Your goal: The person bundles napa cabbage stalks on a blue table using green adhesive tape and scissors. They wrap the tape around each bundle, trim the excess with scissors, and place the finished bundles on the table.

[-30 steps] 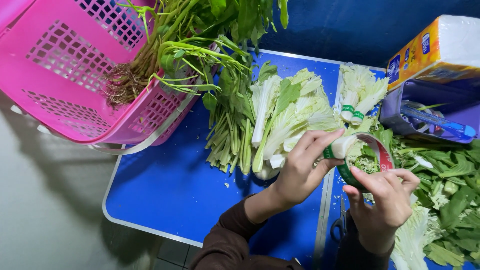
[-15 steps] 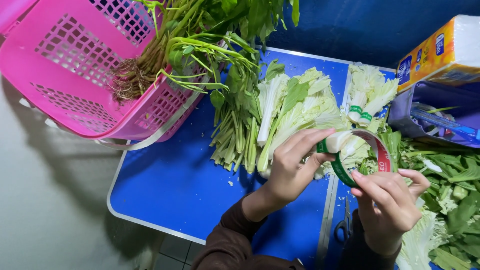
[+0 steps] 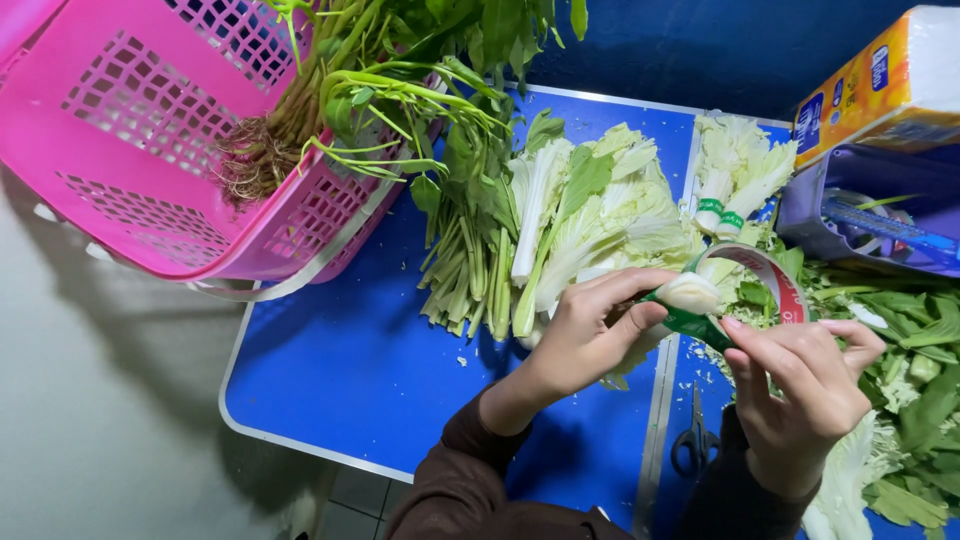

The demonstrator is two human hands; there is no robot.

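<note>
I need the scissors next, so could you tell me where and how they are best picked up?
Grip the scissors by their dark finger loops, coming from the near table edge between the forearms. The loops lie nearest you, the blades point away toward the right hand.

Basket (image 3: 150, 150) and box (image 3: 880, 80) are cut off by the frame edges. Left hand (image 3: 585, 335) hides most of the held stalk (image 3: 688, 292). Scissors (image 3: 695, 440): blades partly hidden behind right hand (image 3: 805, 390).
</note>
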